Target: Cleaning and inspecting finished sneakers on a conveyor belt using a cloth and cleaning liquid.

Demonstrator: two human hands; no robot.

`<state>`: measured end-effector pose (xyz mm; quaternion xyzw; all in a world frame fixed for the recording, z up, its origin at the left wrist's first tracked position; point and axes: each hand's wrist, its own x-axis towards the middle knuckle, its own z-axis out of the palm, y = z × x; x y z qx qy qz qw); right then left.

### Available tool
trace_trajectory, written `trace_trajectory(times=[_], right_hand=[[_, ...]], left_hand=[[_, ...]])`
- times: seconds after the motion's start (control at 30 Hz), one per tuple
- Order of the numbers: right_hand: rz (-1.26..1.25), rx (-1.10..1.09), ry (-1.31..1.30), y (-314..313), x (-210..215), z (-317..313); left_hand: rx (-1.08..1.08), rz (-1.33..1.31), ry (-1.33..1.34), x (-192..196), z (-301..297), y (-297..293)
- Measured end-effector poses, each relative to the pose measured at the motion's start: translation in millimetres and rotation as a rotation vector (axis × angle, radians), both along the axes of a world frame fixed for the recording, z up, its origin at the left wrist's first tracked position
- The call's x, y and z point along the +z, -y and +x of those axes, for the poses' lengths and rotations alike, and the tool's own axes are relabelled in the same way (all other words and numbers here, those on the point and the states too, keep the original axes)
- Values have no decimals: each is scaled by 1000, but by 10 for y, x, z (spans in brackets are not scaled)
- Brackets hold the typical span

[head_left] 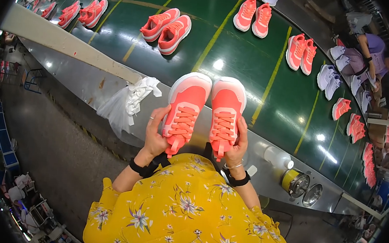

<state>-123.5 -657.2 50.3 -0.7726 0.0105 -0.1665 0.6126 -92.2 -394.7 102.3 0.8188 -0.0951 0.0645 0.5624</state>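
Observation:
Two coral-pink sneakers with pale toes and white soles are held up side by side in front of me, toes pointing away. My left hand grips the left sneaker around its outer side near the heel. On the other side, my right hand has hold of the right sneaker, its thumb along the outer edge. Both shoes are laced, and their heel loops hang toward me. The toes overlap the view of the green conveyor belt behind them.
Pairs of coral sneakers and lavender sneakers stand along the belt. A white plastic bag hangs at a beige bar. On the metal ledge are a white bottle and a yellow-labelled tin. A co-worker is across the belt.

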Motion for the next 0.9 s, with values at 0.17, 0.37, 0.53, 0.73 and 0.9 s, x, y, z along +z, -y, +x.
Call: trace_trajectory(times=[0.17,0.37,0.53,0.73,0.9], right_hand=[[-122,-73,-4,0,142,-42],[-198,-84,-72,-83,200,-90],[-367,-48,-131,-130,14,-45],[-630,240,-269,-41,-513,-5],[-542,239,-305,67,-548,40]], left_hand=[[55,93,53,-11,-52,63],[165,158,20,-203,-167,135],[240,376,-10,-281,-174,260],[-49,722,-192,-689,-162,268],[-84,606,-262,-849,-161,167]])
